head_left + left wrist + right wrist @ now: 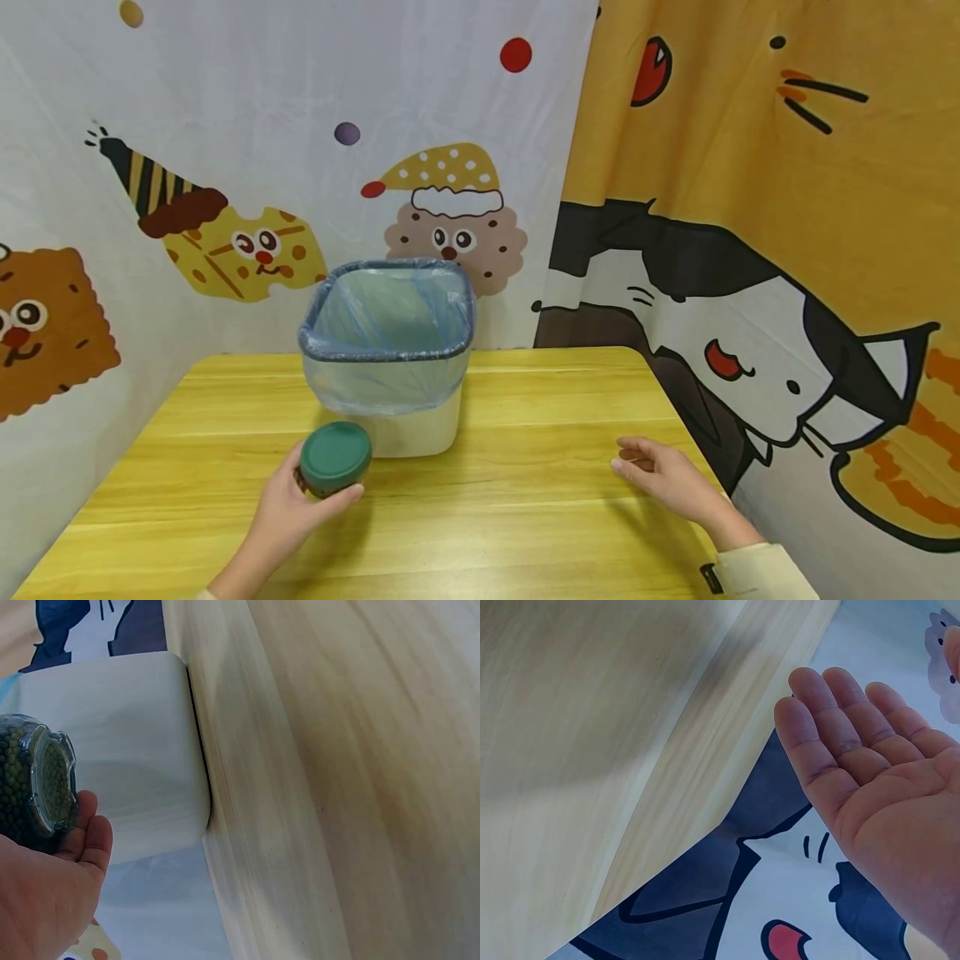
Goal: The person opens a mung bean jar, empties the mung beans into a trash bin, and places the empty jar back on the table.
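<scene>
My left hand (288, 504) holds a small clear jar with a green lid (336, 457) above the table, in front of a bin. In the left wrist view the jar (34, 780) shows small green beans through its side and base, and the fingers of the left hand (56, 892) wrap round it. The bin (420, 429) is whitish, with a bluish plastic bag (390, 383) folded over its rim. Over the table's right side my right hand (671, 483) hovers with nothing in it; the right wrist view shows its palm (900, 802) and loosely bent fingers.
The yellow wood-grain table (525, 508) carries the bin near its back edge, left of the middle. Behind it hangs a white cloth (247, 75) with cartoon food prints. A yellow cloth with a cartoon cat (750, 333) hangs along the right side.
</scene>
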Available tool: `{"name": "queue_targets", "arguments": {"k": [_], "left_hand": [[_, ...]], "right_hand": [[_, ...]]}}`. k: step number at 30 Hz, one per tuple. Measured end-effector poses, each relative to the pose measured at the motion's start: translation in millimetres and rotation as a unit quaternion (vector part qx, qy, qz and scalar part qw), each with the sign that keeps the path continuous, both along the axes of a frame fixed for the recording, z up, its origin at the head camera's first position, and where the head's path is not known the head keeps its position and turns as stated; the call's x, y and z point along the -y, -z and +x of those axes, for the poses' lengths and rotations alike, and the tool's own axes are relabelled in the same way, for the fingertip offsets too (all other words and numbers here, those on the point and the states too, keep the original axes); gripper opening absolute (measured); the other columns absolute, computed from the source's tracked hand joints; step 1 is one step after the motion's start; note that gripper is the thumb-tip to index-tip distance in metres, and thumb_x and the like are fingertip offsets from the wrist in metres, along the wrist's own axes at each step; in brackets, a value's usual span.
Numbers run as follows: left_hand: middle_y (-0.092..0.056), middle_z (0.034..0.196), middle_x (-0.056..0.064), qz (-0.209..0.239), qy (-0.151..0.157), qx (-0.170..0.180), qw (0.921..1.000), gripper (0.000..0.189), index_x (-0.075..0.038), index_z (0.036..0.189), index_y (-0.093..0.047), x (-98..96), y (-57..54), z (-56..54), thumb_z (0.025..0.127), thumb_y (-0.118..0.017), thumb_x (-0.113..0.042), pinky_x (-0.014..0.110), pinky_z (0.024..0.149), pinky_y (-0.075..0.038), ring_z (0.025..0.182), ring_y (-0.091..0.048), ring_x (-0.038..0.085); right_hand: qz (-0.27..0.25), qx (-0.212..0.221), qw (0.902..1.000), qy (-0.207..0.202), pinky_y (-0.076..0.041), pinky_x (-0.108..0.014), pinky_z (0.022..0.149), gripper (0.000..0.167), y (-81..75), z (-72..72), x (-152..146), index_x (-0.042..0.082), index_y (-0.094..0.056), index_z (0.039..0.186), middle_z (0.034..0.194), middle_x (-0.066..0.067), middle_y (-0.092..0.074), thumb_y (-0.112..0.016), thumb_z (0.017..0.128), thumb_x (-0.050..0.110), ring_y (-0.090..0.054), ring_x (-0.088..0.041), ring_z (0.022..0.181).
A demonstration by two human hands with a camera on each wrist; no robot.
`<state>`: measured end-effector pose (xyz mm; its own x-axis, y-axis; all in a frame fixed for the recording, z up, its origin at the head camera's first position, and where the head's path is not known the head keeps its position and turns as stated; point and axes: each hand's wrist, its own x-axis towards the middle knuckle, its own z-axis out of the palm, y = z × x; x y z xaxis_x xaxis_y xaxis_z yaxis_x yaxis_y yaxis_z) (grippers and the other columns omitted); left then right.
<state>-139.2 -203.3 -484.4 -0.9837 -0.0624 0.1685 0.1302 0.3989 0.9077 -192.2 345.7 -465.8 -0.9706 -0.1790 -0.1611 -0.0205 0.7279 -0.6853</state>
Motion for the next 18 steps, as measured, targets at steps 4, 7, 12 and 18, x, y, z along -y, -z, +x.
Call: {"name": "queue_targets", "arguments": {"k": [4,7,12,18], "left_hand": [[-0.066,0.136,0.001,0.005,0.002,0.0,1.0,0.078,-0.017,0.15,-0.053,-3.6,0.4,-0.7,0.084,-0.095,-0.025,0.022,0.092,-0.058,0.114,-0.062,-0.004],[-0.065,0.137,0.002,0.013,0.006,0.001,0.9999,0.079,-0.017,0.15,-0.053,-6.7,0.3,-1.6,0.084,-0.095,-0.024,0.022,0.093,-0.057,0.115,-0.062,-0.004],[-0.065,0.139,0.003,0.017,0.011,0.007,0.9998,0.081,-0.019,0.151,-0.052,-11.8,0.7,-2.4,0.083,-0.096,-0.024,0.023,0.095,-0.057,0.116,-0.062,-0.004],[-0.067,0.137,0.001,0.016,0.017,-0.006,0.9997,0.08,-0.02,0.149,-0.054,-17.2,3.0,-2.1,0.082,-0.096,-0.023,0.024,0.096,-0.056,0.116,-0.064,-0.002]], "right_hand": [[-0.005,0.002,1.0,0.001,-0.064,-0.042,0.092,0.073,1.7,-0.4,0,0.001,-0.053,0.154,0.147,-0.023,-0.064,-0.068,0.103,0.05,-0.07,-0.033,0.124],[-0.003,0.005,1.0,0.007,-0.064,-0.041,0.092,0.074,4.0,-0.7,0,0.003,-0.053,0.154,0.147,-0.021,-0.064,-0.069,0.102,0.053,-0.07,-0.032,0.124],[-0.002,0.007,1.0,0.007,-0.063,-0.041,0.094,0.072,5.5,-1.1,0,0.003,-0.054,0.154,0.147,-0.02,-0.065,-0.068,0.103,0.051,-0.07,-0.03,0.123],[-0.007,0.006,1.0,-0.002,-0.063,-0.045,0.095,0.069,5.7,-0.7,1,0.001,-0.053,0.154,0.148,-0.022,-0.063,-0.068,0.104,0.047,-0.07,-0.032,0.123]]}}
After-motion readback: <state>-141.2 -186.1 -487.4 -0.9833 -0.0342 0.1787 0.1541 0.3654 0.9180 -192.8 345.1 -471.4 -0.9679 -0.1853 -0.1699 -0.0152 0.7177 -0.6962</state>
